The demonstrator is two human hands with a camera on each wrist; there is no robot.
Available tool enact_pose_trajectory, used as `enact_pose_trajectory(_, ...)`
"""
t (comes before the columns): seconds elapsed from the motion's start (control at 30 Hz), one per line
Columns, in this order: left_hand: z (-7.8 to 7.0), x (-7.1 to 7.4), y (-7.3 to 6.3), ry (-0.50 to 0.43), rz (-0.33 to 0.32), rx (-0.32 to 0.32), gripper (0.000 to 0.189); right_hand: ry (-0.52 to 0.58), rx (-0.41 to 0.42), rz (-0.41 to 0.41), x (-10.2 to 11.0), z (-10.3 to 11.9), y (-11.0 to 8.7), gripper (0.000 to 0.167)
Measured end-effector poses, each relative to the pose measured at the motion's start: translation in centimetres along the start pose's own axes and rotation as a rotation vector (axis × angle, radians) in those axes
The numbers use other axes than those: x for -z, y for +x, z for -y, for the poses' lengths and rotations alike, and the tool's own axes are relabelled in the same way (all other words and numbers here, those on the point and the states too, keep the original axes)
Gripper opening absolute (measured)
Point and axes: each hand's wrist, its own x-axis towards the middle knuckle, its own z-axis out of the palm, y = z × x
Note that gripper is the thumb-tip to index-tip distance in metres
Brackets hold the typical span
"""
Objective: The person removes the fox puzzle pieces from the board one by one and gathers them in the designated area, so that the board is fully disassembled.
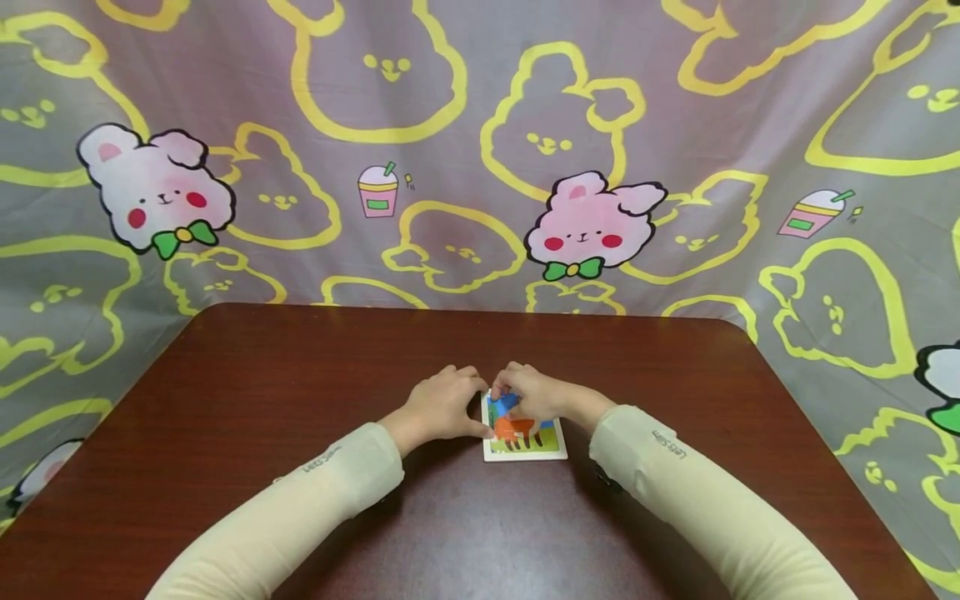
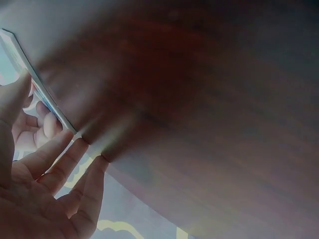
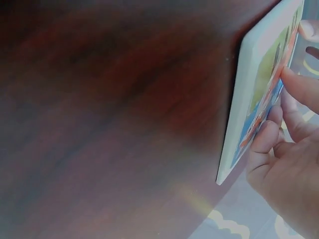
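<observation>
A small picture board (image 1: 525, 456) with a white border lies on the table; an orange four-legged animal stands on green ground in its picture. My left hand (image 1: 447, 404) is at the board's left side. Its thumb touches the side edge, and in the left wrist view its extended fingers (image 2: 62, 157) reach the corner and the table. Over the upper part of the picture is my right hand (image 1: 534, 393), thumb and bent fingers (image 3: 264, 137) touching the surface. A dark blue patch (image 1: 508, 403) shows beside its fingertips; whether it is a loose piece is unclear.
The dark brown wooden table (image 1: 300, 350) extends around the board on every side. Behind it and at both sides hangs a grey curtain (image 1: 450, 150) with yellow outlines and bunny prints.
</observation>
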Motion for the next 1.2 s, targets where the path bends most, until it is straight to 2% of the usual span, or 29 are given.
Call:
enact_pose_trajectory(0.2,0.01,-0.11,0.06,0.008,-0.002,0.004,0.065,-0.011,0.029,-0.041,-0.15,0.02,-0.23,0.035)
enact_pose_trajectory(0.4,0.06,-0.13,-0.02,0.006,-0.006,0.003,0.064,-0.016,0.047,-0.068,-0.38,-0.18,-0.15,0.034)
enact_pose_trajectory(0.57,0.07,-0.12,0.03,0.000,-0.005,0.002,0.065,-0.003,0.024,-0.091,-0.50,-0.24,-0.19,0.030)
enact_pose_trajectory(0.93,0.10,-0.09,0.08,0.003,-0.005,0.000,0.064,-0.032,0.010,-0.046,-0.16,-0.01,0.09,0.029)
enact_pose_trajectory(1.2,0.10,-0.03,0.17,0.008,0.003,0.007,0.065,0.014,-0.031,-0.031,-0.37,0.06,-0.01,0.022)
